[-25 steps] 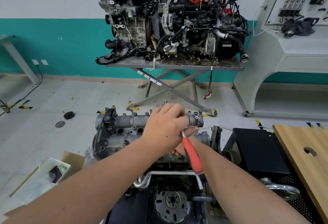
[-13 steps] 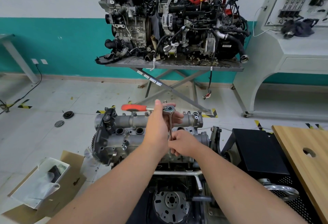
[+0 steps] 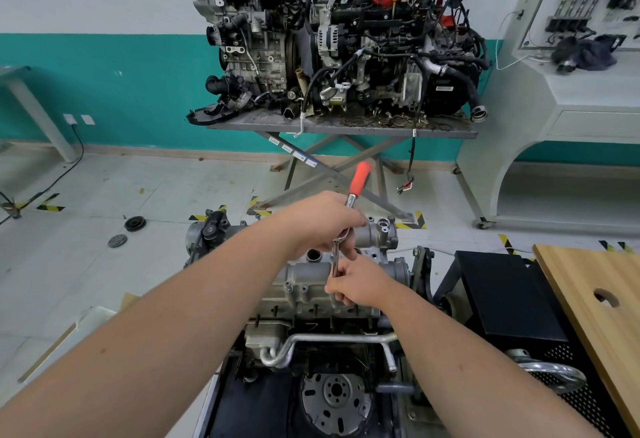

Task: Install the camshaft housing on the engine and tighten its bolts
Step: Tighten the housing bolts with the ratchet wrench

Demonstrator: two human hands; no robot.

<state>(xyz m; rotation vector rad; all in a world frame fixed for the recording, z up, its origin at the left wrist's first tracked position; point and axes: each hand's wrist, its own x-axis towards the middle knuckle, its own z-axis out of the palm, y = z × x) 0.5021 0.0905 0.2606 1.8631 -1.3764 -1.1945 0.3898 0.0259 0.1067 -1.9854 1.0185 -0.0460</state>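
Note:
The grey aluminium camshaft housing (image 3: pixel 304 280) lies on top of the engine (image 3: pixel 322 330) in the lower middle of the head view. A ratchet wrench with an orange handle (image 3: pixel 358 179) stands over the housing, its handle pointing away and up. My left hand (image 3: pixel 320 222) grips the ratchet at its head. Just below, my right hand (image 3: pixel 360 287) pinches the chrome extension bar (image 3: pixel 335 261) near the housing's top face. The socket end and the bolt under it are hidden by my right hand.
Two more engines sit on a grey scissor table (image 3: pixel 346 125) against the teal wall. A black cabinet (image 3: pixel 502 295) and a wooden board (image 3: pixel 599 302) stand at the right. Cardboard (image 3: pixel 45 351) lies on the floor at left, with two round caps (image 3: pixel 135 223) farther back.
The ratchet handle has swung round from pointing toward me, past the left, to pointing away and up. My left hand turned with it; my right hand stays low on the extension bar.

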